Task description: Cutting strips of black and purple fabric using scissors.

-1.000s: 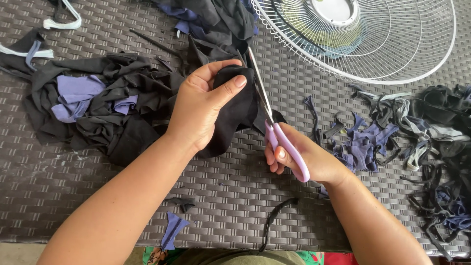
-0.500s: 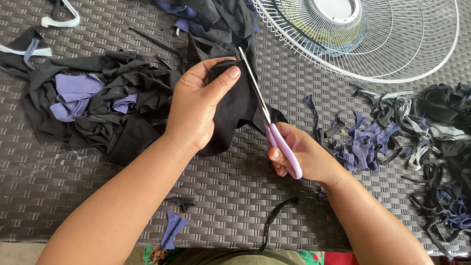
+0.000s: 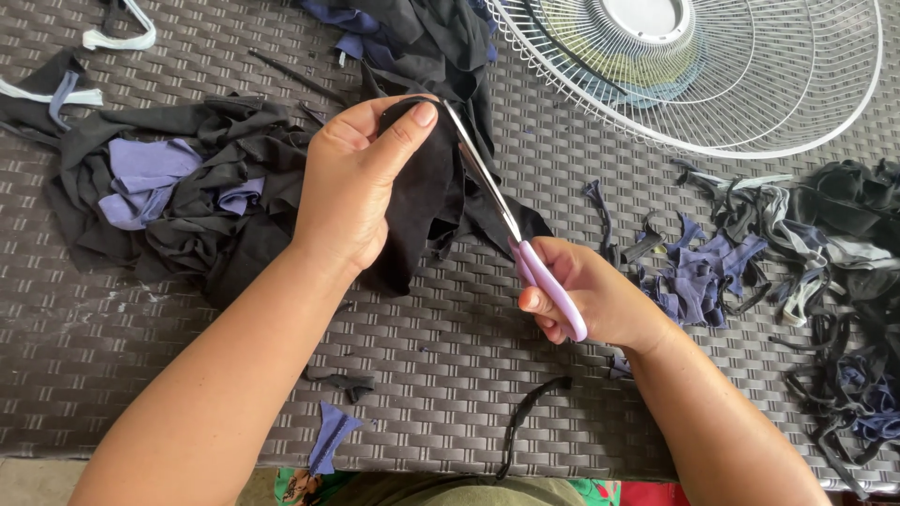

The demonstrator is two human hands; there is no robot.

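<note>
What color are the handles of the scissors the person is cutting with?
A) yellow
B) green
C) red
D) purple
D: the right hand grips scissors with light purple handles, their blades at the black cloth held by the left hand.

The cloth piece (image 3: 422, 215) is plain black, and the scissors (image 3: 525, 248) have lilac handles with silver-grey blades. The woven table (image 3: 450, 375) is dark grey-brown — a basket-weave pattern throughout. The heap of scraps (image 3: 178, 197) at the left is black with lavender patches; the strips (image 3: 750, 262) at the right mix black, purple and grey (some pale). The fan grille (image 3: 750, 84) is white wire — its hub looks yellowish-green.
</note>
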